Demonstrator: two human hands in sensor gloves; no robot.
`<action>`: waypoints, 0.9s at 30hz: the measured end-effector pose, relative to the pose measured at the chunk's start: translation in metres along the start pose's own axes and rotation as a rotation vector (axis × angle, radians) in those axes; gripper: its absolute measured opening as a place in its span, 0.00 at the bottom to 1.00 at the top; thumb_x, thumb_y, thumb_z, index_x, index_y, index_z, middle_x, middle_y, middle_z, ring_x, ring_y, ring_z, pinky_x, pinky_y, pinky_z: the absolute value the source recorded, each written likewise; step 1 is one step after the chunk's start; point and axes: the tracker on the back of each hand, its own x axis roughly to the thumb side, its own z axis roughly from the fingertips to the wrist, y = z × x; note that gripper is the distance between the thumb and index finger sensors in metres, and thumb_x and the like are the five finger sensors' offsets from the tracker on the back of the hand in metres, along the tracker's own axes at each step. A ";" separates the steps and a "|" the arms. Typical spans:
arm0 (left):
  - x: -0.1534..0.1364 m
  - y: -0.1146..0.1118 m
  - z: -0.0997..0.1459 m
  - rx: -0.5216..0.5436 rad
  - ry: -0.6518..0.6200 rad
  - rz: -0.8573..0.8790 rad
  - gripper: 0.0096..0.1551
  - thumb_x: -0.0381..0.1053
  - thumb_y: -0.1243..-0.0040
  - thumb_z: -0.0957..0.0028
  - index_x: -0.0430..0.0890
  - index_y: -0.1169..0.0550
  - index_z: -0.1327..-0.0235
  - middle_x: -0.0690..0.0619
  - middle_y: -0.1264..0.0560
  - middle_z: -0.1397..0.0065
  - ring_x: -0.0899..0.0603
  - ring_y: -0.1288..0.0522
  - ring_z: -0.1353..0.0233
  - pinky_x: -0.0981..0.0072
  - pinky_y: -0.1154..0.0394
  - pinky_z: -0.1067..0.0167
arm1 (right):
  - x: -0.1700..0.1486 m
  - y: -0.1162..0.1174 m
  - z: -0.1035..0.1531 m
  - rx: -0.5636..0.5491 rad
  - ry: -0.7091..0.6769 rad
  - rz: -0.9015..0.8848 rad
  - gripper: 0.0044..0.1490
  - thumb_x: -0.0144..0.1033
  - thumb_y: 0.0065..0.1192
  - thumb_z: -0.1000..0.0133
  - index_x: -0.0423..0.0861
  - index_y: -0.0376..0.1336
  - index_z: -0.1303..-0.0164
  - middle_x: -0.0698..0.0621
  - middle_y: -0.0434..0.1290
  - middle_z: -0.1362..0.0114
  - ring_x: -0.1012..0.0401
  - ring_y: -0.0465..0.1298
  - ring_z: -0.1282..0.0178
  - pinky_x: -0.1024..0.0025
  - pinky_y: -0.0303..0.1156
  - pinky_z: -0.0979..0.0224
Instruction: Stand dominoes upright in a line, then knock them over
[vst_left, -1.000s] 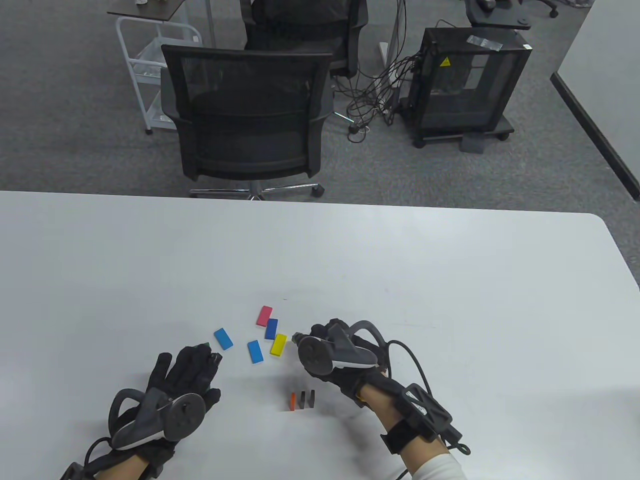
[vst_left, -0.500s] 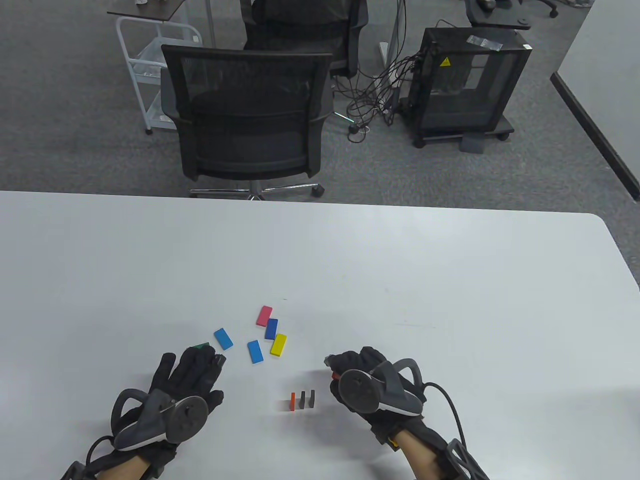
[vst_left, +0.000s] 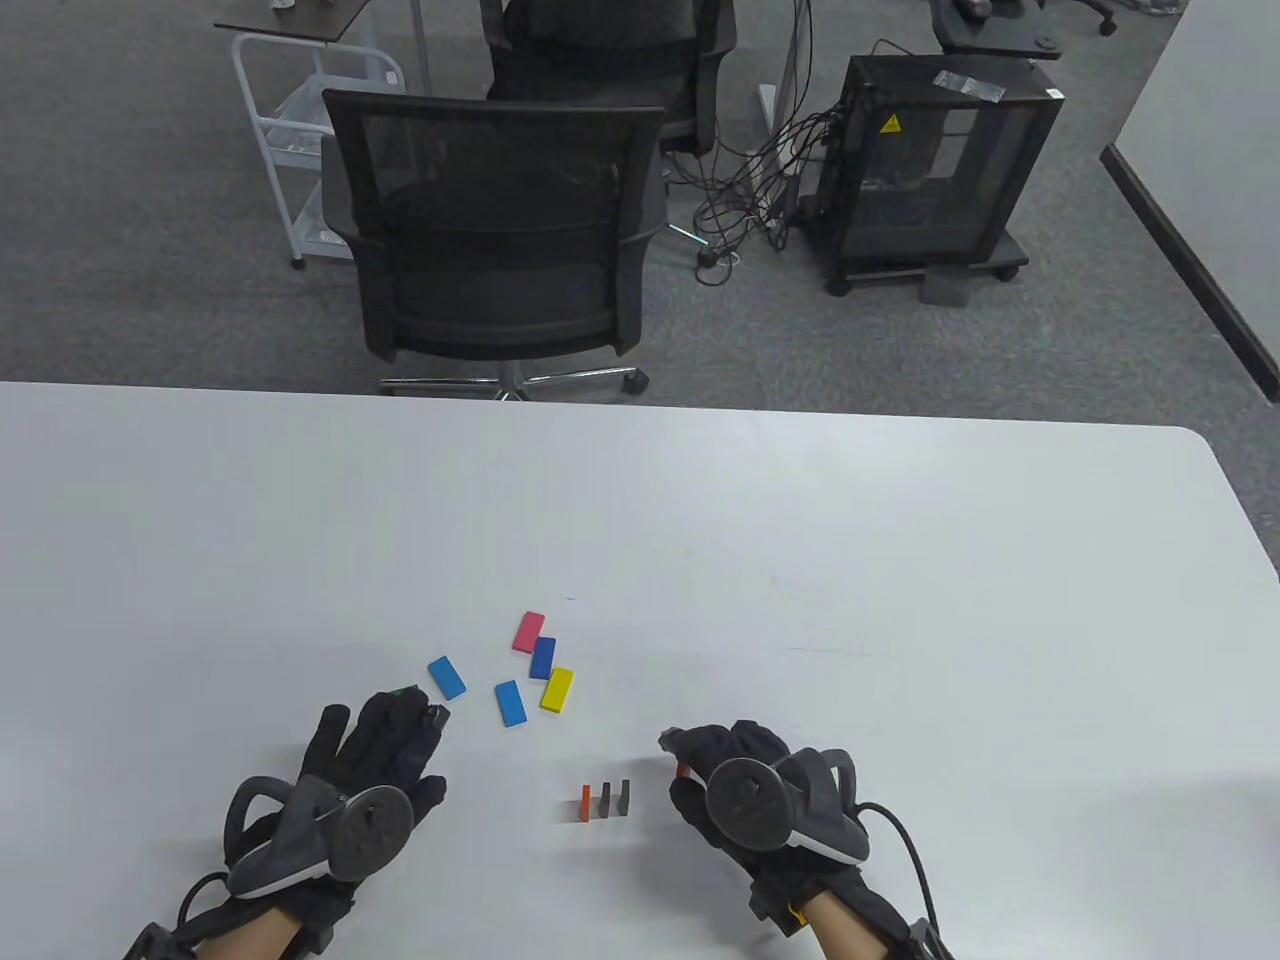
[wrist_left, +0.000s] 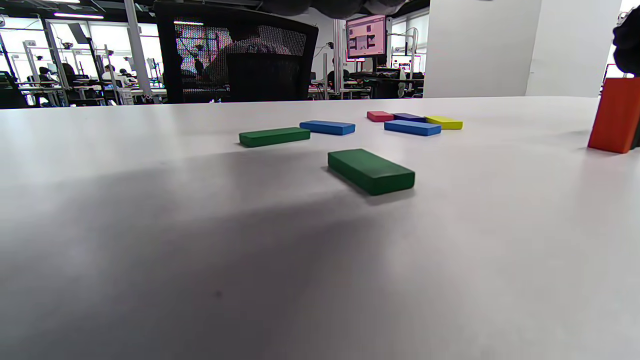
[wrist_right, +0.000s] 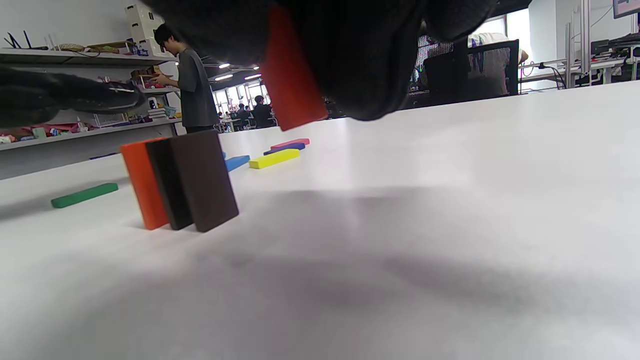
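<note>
In the lower middle of the table view, three dominoes (vst_left: 605, 800) stand upright in a short row on the white bench (vst_left: 900, 560). Just right of them, the right hand (vst_left: 745, 775) pinches a red domino (wrist_right: 290, 75) above the bench. The left hand (vst_left: 375, 760) rests flat with straight fingers at lower left. Seven loose pieces (vst_left: 530, 670) lie flat behind the row. A black chair (vst_left: 490, 220) stands beyond the bench.

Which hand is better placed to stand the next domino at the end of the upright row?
The right hand. It already pinches a red domino and hovers just beside the three upright dominoes. The left hand holds nothing and lies farther off, over the green dominoes.
</note>
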 end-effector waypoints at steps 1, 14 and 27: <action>0.000 0.000 0.000 0.000 0.001 0.001 0.38 0.62 0.68 0.26 0.46 0.46 0.06 0.44 0.49 0.04 0.34 0.50 0.08 0.36 0.58 0.16 | 0.000 0.000 0.000 0.003 -0.001 -0.007 0.32 0.45 0.63 0.42 0.45 0.63 0.28 0.43 0.73 0.30 0.55 0.79 0.34 0.50 0.63 0.20; 0.002 0.001 0.000 0.011 -0.008 -0.009 0.38 0.62 0.68 0.26 0.46 0.46 0.06 0.44 0.49 0.04 0.34 0.50 0.08 0.36 0.58 0.16 | 0.002 0.005 0.001 0.016 0.000 -0.022 0.32 0.43 0.63 0.41 0.44 0.62 0.27 0.42 0.73 0.29 0.55 0.79 0.34 0.50 0.62 0.20; 0.001 0.002 0.002 0.022 -0.007 -0.011 0.38 0.62 0.68 0.26 0.46 0.46 0.06 0.44 0.49 0.04 0.34 0.50 0.08 0.36 0.58 0.16 | 0.014 0.021 -0.002 0.087 -0.016 -0.025 0.33 0.41 0.62 0.40 0.45 0.61 0.26 0.42 0.72 0.28 0.54 0.78 0.33 0.49 0.62 0.20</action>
